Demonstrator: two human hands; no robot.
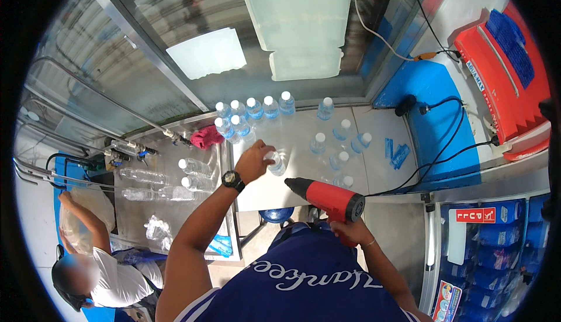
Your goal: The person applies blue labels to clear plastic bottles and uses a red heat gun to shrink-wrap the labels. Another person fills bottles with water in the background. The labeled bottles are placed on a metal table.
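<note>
My left hand (pixel 255 161), with a dark watch on its wrist, has its fingers closed at the white cap of a small clear water bottle (pixel 277 165) on the white tabletop (pixel 295 132). In my right hand (pixel 349 229) is a red and black heat gun (pixel 328 198), its nozzle pointing left just below that bottle. Several capped bottles with blue labels (pixel 254 109) stand together at the back left of the table. Right of my left hand are several more capped bottles (pixel 339 159). Loose blue label sleeves (pixel 399 155) lie farther right.
A red cloth (pixel 206 137) lies by the steel basin (pixel 175 211), which holds several bottles lying down. At left, a person in a white shirt (pixel 124 281) handles a clear plastic bag (pixel 93 211). A black cable (pixel 412 179) trails right, below a red wall box (pixel 497 82).
</note>
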